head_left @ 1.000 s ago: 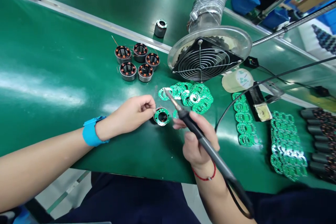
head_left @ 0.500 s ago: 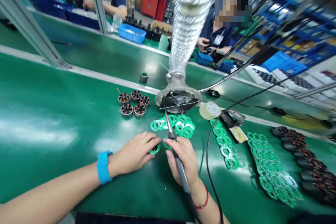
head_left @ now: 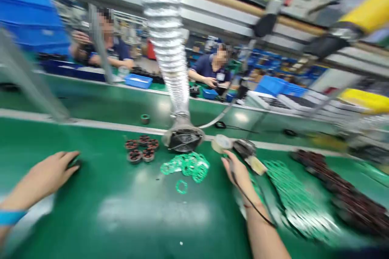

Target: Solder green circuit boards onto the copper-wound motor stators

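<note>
My left hand (head_left: 50, 174), above a blue wristband, is closed round a small dark part (head_left: 73, 163) at the far left. My right hand (head_left: 238, 170) is near the iron's stand (head_left: 244, 149), with a black cable running over the wrist; what its fingers hold is hidden and blurred. Between my hands lie a pile of green ring boards (head_left: 190, 165) and a single green ring (head_left: 181, 187). Several round copper-wound cores (head_left: 148, 153) stand to the left of the pile.
A fume duct (head_left: 184, 137) hangs behind the pile. A round tub (head_left: 221, 143) stands beside the stand. Rows of green boards (head_left: 294, 194) and dark wound cores (head_left: 340, 190) lie at the right. Two people (head_left: 212, 68) sit across the bench.
My left hand has moved far left, away from the boards. My right hand has moved right towards the stand. The soldering iron no longer shows clearly. The camera view has tilted up.
</note>
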### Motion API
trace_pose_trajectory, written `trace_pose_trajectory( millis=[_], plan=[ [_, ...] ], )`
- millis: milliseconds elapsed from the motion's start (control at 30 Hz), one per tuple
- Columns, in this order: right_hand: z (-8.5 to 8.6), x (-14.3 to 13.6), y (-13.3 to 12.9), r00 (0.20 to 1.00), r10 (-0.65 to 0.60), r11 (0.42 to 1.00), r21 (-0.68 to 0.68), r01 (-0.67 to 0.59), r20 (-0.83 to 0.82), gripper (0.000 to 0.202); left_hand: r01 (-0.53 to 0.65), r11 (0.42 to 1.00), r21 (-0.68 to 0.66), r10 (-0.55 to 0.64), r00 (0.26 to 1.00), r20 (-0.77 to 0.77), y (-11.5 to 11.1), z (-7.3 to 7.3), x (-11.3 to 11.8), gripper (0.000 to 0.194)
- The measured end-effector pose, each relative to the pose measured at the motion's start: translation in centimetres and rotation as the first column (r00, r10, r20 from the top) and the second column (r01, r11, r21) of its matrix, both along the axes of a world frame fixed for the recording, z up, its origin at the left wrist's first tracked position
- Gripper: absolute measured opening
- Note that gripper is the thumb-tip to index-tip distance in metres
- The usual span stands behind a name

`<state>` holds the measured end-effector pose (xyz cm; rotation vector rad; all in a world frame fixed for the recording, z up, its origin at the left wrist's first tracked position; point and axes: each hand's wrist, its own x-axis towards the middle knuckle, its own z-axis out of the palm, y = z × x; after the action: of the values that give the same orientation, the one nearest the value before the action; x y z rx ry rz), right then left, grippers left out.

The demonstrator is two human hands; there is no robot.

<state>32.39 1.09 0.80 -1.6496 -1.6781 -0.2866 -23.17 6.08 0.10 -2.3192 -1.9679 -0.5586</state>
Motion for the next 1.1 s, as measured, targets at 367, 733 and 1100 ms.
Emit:
trace_pose_trajectory(
  millis=[367, 733, 1100],
  plan=[
    [-1.5, -2.3, -3.5, 0.979, 0.073, 0.975, -0.194, -0.111, -0.191, 0.049, 0.062, 0.992, -0.112, -0.067, 0.997, -0.036, 3.3, 3.0, 9.3, 0.041],
    [-1.5, -8.0, -7.4, 0.924, 0.273, 0.86, -0.361, -0.359, -0.269, 0.02, 0.083, 0.921, -0.38, -0.146, 0.979, -0.14, 1.2, 2.0, 7.4, 0.029],
    [-3.5, -13.8, -4.1, 0.974, 0.208, 0.811, -0.541, -0.224, -0.092, 0.041, 0.232, 0.924, -0.305, -0.103, 0.917, 0.385, -6.5, -2.6, 8.1, 0.047]
  ],
)
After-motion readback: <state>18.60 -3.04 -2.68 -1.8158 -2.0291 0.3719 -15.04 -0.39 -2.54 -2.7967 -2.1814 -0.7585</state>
